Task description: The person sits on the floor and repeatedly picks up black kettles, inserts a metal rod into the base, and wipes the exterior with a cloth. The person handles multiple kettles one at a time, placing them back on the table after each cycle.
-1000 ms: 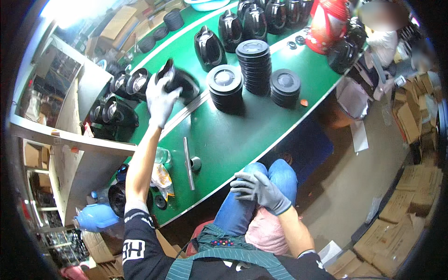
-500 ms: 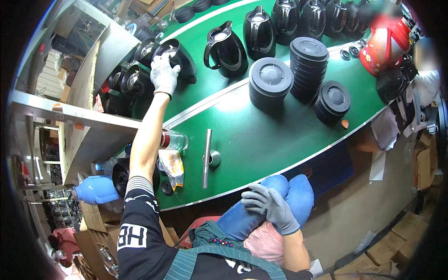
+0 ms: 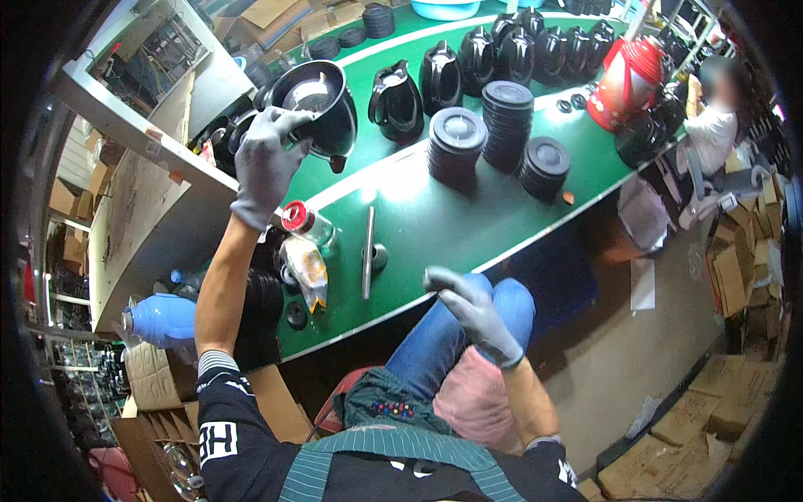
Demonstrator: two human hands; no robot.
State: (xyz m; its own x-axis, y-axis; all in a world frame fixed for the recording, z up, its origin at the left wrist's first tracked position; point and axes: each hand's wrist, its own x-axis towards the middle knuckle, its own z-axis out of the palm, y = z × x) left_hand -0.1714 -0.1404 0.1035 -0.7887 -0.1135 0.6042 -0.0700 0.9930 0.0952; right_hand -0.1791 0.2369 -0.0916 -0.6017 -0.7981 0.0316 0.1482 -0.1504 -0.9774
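My gloved left hand [image 3: 272, 159] grips the rim of a black jug [image 3: 339, 117], lifted over the left side of the green table. The jug is tilted, so its open mouth and shiny inside show. Its small spout points down to the right, and part of the near rim is hidden behind my fingers. My gloved right hand [image 3: 478, 318] hovers above my lap near the table's front edge, fingers stretched out and holding nothing. A metal tube [image 3: 368, 251] lies on the table between my hands, against a short round metal piece [image 3: 381, 257].
Stacks of black round lids [image 3: 457, 138] stand mid-table, with black jugs [image 3: 396, 100] lined up behind. A clear jar with red lid [image 3: 308, 222] and a plastic packet [image 3: 307, 272] lie near my left arm. A red flask [image 3: 627, 84] stands right, near a seated person [image 3: 711, 130].
My left hand has picked up the black jug from the group at the left and drawn it nearer. The right hand has risen slightly above my lap. The view has shifted.
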